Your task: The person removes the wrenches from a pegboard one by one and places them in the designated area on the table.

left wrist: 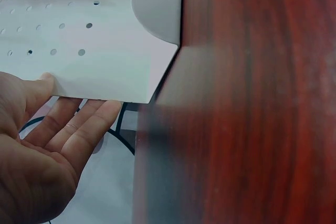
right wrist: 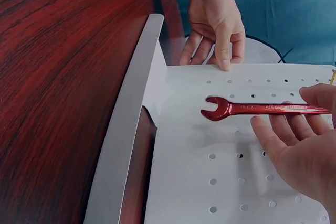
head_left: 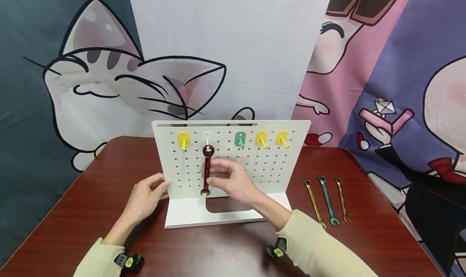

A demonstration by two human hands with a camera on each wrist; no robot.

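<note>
A white pegboard (head_left: 233, 176) stands on the table with several coloured hooks near its top. My left hand (head_left: 147, 196) holds its left edge, thumb in front and fingers behind; the left wrist view shows the thumb (left wrist: 39, 90) on the face. A dark red combination wrench (head_left: 206, 170) is upright before the board, ring end up at the white hook (head_left: 207, 138); whether the hook bears its weight I cannot tell. My right hand (head_left: 233, 182) holds the wrench's shank, fingers behind it and thumb alongside. In the right wrist view, the wrench's open end (right wrist: 216, 108) extends past the fingers.
Two yellow-gold wrenches (head_left: 314, 200) (head_left: 342, 198) and a green wrench (head_left: 329, 200) lie right of the board. Yellow hooks (head_left: 183, 140) (head_left: 261, 139) (head_left: 282, 139) and a green hook (head_left: 240, 139) carry nothing. A printed cloth (head_left: 233, 46) hangs behind the table (head_left: 120, 159).
</note>
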